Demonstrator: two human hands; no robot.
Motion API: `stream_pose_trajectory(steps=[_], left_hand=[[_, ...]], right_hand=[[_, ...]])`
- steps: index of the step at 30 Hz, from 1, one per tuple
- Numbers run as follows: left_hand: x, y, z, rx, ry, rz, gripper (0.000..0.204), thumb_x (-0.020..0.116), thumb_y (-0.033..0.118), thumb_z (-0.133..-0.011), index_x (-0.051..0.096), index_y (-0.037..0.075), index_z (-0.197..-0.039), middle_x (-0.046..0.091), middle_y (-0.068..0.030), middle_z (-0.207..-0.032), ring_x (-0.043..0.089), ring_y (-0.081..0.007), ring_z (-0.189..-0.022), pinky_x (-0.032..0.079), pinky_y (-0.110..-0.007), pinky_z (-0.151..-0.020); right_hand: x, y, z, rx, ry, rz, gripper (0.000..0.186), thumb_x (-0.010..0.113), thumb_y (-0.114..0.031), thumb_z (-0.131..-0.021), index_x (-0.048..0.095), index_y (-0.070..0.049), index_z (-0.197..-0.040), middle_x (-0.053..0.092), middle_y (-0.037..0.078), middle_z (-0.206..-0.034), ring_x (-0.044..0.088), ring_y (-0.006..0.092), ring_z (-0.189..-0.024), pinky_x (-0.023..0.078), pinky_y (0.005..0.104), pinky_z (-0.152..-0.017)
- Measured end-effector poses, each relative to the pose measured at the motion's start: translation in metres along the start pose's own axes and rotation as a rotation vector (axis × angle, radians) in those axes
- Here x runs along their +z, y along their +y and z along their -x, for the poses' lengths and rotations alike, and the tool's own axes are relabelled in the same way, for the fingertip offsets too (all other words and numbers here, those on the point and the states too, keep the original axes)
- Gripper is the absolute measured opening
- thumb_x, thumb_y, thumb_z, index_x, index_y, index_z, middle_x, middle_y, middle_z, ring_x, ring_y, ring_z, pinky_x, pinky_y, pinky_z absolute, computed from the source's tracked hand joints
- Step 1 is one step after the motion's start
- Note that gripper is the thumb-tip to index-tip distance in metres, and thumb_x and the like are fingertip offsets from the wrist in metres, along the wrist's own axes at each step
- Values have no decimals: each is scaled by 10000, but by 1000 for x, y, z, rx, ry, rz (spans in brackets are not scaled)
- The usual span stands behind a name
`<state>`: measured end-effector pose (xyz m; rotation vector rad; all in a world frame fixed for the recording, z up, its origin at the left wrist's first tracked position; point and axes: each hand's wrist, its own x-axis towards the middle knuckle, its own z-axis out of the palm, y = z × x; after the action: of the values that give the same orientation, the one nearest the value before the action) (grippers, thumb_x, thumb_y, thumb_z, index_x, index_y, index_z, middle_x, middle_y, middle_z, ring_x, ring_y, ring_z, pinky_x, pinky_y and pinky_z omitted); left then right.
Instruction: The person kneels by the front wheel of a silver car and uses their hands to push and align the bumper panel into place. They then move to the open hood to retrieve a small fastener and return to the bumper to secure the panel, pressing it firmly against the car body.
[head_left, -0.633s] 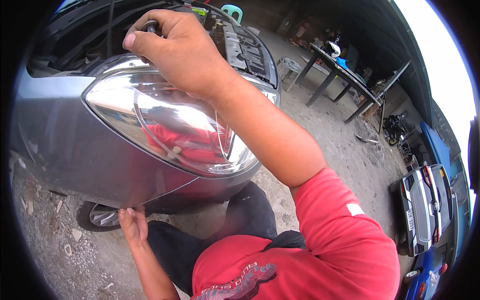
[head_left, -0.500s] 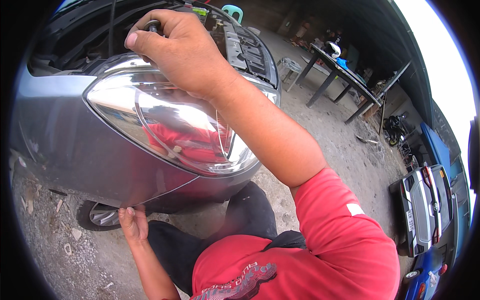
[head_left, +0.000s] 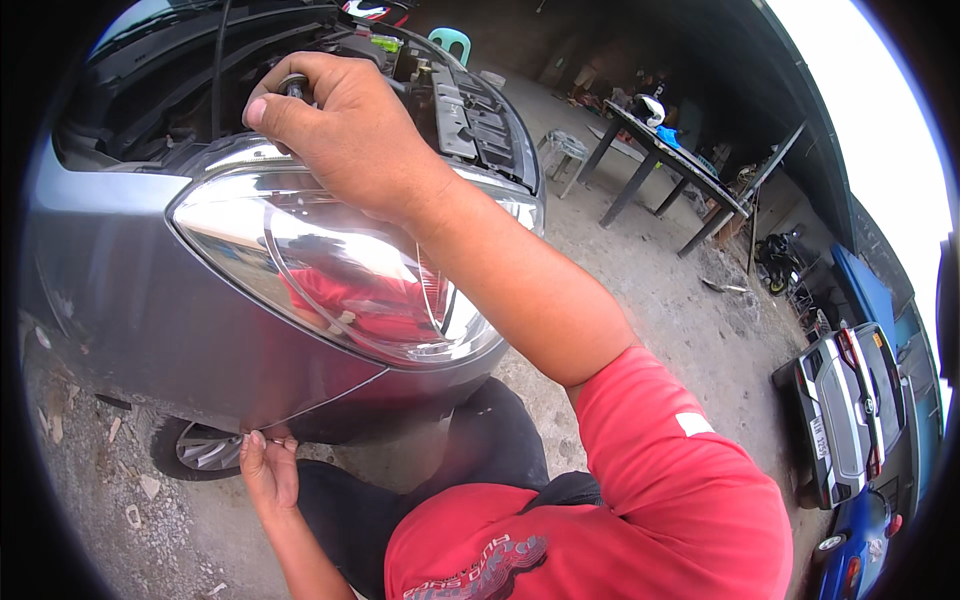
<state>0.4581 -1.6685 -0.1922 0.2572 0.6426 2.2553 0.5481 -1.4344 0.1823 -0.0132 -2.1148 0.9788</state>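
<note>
My right hand (head_left: 345, 125) is closed above the headlight (head_left: 330, 250) of a grey car. Thumb and forefinger pinch a small dark bolt (head_left: 293, 86) with a flat round head; part of it is hidden by the fingers. Low on the left, my left hand (head_left: 270, 470) has its palm turned up. Its fingertips are at the lower edge of the bumper (head_left: 330, 412), beside the front wheel (head_left: 205, 448). The thumb shows there, while the other fingertips are partly hidden behind the edge.
The engine bay (head_left: 160, 100) is uncovered, with a dark upright rod (head_left: 220, 70) in it. A long dark table (head_left: 670, 150) and a stool (head_left: 563, 146) stand to the right. Parked farther right are a silver car (head_left: 845, 410) and a blue car (head_left: 855, 540). Rubble (head_left: 130, 515) lies at left.
The whole view has shifted slightly, with the floor items now a little lower or further left. Both hands keep nearly the same place and grip on the car and the bolt.
</note>
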Motion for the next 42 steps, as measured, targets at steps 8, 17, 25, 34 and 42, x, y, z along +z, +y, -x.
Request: stream_pose_trajectory(steps=[8,17,25,34,42], left_hand=[[12,-13,11,138,51,-27,489,738,215,-975,555,16,-1383,608,-108,-1383,577,-261,-1272,431,-445,-1133],[1,-13,0,156,-37,-41,529,750,229,-961,540,10,-1394,592,-115,-1402,555,-262,-1309,432,-454,-1142],[-31,4,-24,23,-286,15,525,782,251,-913,583,23,-1342,587,-126,-1417,508,-304,-1372,381,-488,-1181],[-26,10,-28,61,-224,328,359,554,37,-873,596,-21,-1225,597,-149,-1373,505,-334,-1363,346,-500,-1223],[-9,19,-3,14,-301,106,454,674,141,-917,534,19,-1331,581,-103,-1321,558,-252,-1242,456,-450,-1087]], right_hand=[[-5,-7,3,-17,-57,-34,199,681,-179,-961,699,12,-1014,675,78,-841,594,121,-756,499,303,-689],[-4,-11,3,-5,-66,-14,200,677,-178,-951,702,14,-1001,696,100,-858,606,144,-802,498,322,-756],[-2,-8,1,24,-41,-68,203,676,-161,-916,716,29,-974,694,142,-808,608,190,-722,493,352,-713],[-4,-5,1,-4,-84,-64,200,691,-177,-956,701,17,-1005,673,66,-797,593,115,-732,494,297,-661],[-13,-14,10,31,-83,-43,233,687,-199,-934,720,26,-988,671,106,-752,610,152,-666,499,332,-651]])
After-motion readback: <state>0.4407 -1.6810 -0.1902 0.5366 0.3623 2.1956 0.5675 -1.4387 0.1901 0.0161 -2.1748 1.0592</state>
